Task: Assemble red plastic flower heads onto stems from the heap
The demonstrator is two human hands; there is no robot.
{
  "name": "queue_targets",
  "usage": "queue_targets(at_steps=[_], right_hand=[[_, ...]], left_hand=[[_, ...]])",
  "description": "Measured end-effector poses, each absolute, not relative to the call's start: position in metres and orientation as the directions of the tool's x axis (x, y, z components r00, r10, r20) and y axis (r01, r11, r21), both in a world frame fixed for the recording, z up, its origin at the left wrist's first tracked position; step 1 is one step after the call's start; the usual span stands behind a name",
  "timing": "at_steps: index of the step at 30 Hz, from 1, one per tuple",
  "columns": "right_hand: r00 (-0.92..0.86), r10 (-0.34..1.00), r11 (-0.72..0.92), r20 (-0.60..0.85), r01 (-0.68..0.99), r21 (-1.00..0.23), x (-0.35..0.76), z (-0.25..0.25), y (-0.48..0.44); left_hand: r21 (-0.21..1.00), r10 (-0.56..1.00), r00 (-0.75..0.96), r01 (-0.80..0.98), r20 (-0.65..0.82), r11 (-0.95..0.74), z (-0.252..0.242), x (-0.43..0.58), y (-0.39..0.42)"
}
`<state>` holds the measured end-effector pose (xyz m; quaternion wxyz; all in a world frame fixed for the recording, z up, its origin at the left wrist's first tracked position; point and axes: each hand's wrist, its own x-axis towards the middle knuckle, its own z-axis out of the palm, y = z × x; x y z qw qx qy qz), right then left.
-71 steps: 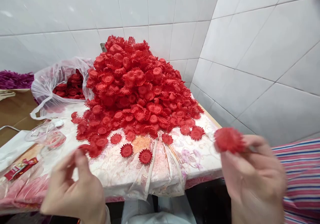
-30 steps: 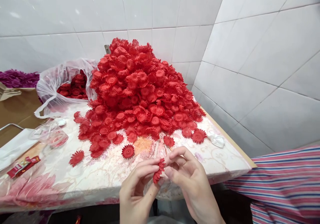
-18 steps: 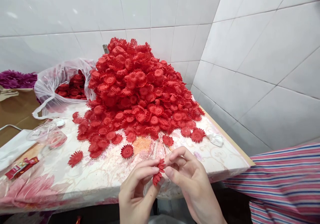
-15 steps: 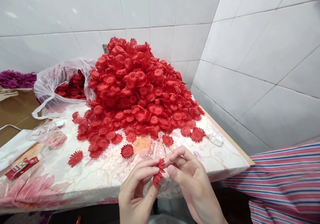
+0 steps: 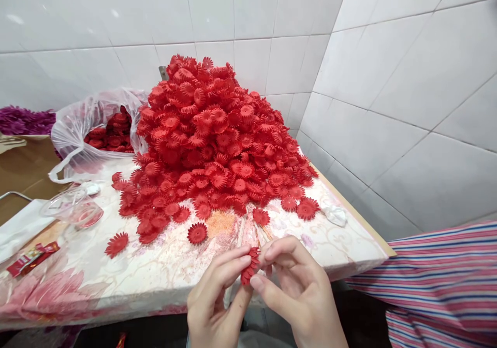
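Low in front of the table edge, a small red artificial flower [image 5: 250, 266] is pinched on edge between the fingers and thumb of my left hand [image 5: 219, 291]. My right hand [image 5: 297, 286] meets it from the right, with curled fingers and the thumb tip at the petals' edge. Behind my hands rises a big heap of the same red flowers [image 5: 217, 135]. Single loose ones lie near its front, such as a dark red flower [image 5: 197, 233] and another at the left [image 5: 117, 245]. Thin sticks [image 5: 243, 230] lie just beyond my fingertips.
A clear plastic bag [image 5: 70, 130] with more red flowers stands left of the heap. Nearby are a clear plastic cup [image 5: 87, 216], a red wrapper [image 5: 33, 259] and a brown box [image 5: 34, 167]. Crumpled tissue [image 5: 334, 215] lies right; striped cloth [image 5: 438, 275] hangs beside the table.
The flower has turned in my left hand, its petals now closer together. My right thumb has moved left to the flower's edge.
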<state>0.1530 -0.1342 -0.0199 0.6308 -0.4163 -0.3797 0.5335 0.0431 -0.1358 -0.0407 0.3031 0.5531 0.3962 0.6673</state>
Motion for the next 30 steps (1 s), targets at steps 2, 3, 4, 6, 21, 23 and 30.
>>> queue_targets(at_steps=[2, 3, 4, 6, 21, 23, 30], right_hand=[[0.166, 0.984, 0.113, 0.057, -0.352, -0.929, 0.152, -0.020, -0.135], [0.172, 0.982, 0.127, 0.071, -0.344, -0.930, 0.151, -0.020, -0.136], [0.176, 0.981, 0.140, 0.085, -0.332, -0.933, 0.151, -0.021, -0.136], [0.173, 0.979, 0.160, 0.111, -0.303, -0.939, 0.152, -0.024, -0.137], [0.140, 0.976, 0.192, 0.168, -0.185, -0.964, 0.150, -0.030, -0.137], [0.133, 0.980, 0.176, 0.150, -0.205, -0.963, 0.151, -0.030, -0.137], [0.118, 0.985, 0.152, 0.124, -0.267, -0.952, 0.153, -0.027, -0.137]], left_hand=[[0.847, 0.834, -0.148, 0.079, 0.532, -0.526, -0.042, 0.039, -0.135], [0.839, 0.827, -0.142, 0.102, 0.544, -0.535, -0.043, 0.037, -0.134], [0.832, 0.819, -0.145, 0.126, 0.555, -0.541, -0.044, 0.036, -0.134], [0.810, 0.800, -0.141, 0.175, 0.584, -0.560, -0.046, 0.035, -0.134], [0.965, 0.906, -0.343, 0.004, 0.248, -0.263, -0.034, 0.046, -0.138], [0.978, 0.923, -0.344, -0.053, 0.173, -0.203, -0.032, 0.047, -0.138], [0.990, 0.946, -0.300, -0.027, 0.127, -0.141, -0.033, 0.044, -0.137]])
